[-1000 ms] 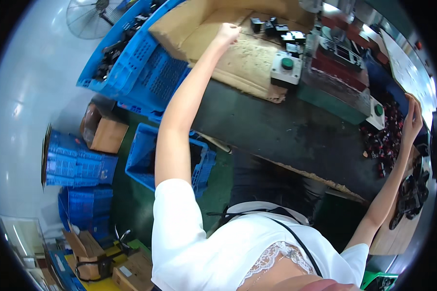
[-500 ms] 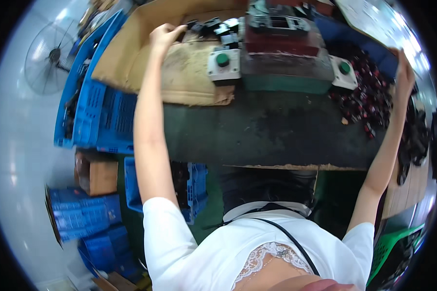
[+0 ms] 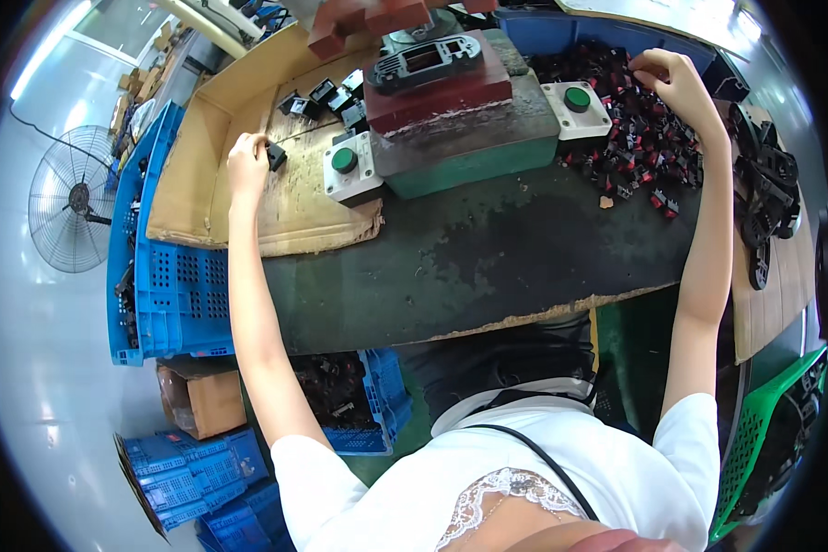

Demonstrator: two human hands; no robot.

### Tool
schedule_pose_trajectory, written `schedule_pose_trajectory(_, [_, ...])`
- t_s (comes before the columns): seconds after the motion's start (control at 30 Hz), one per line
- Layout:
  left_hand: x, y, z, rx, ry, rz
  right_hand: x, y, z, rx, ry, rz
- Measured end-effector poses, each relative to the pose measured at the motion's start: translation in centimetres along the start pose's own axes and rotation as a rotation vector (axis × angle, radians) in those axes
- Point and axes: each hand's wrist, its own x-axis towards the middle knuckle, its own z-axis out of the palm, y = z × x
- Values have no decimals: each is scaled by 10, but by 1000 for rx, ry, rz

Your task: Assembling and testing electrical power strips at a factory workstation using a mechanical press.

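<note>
My left hand (image 3: 247, 166) is closed on a small black block-shaped plastic part (image 3: 276, 156), above the cardboard lining (image 3: 317, 198) on the left of the bench. Behind it lie several similar black parts (image 3: 322, 92) with pale, shiny faces. My right hand (image 3: 676, 85) reaches over a heap of small black-and-red switch-like pieces (image 3: 630, 138). Its fingers are curled together at the far side of the heap; what they hold, if anything, is hidden. Between the hands, a black plastic housing (image 3: 428, 63) rests on the dark red block (image 3: 442, 97) of a machine.
Two white boxes with green push buttons, left (image 3: 344, 160) and right (image 3: 577, 99), flank the green machine base (image 3: 474, 161). Blue crates (image 3: 189, 285) and a fan (image 3: 78, 198) are at the left. Black parts (image 3: 768, 184) lie on cardboard at the right, above a green basket (image 3: 754, 442).
The view has shifted. My left hand has drawn back from the black parts with one in its fingers. My right hand has moved left, from the bench's right side onto the red-and-black heap.
</note>
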Motion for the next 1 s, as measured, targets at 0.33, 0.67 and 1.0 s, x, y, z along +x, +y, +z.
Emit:
schedule_pose_trajectory(0.33, [2, 10, -8, 201, -167, 10, -5, 6, -11, 20, 110, -86])
schedule_pose_trajectory(0.67, [46, 111, -7, -1362, -9, -440, 2, -6, 16, -115, 8, -52])
schedule_pose_trajectory(1.0, [55, 190, 8, -1500, -34, -179, -1, 1, 21, -142, 65, -47])
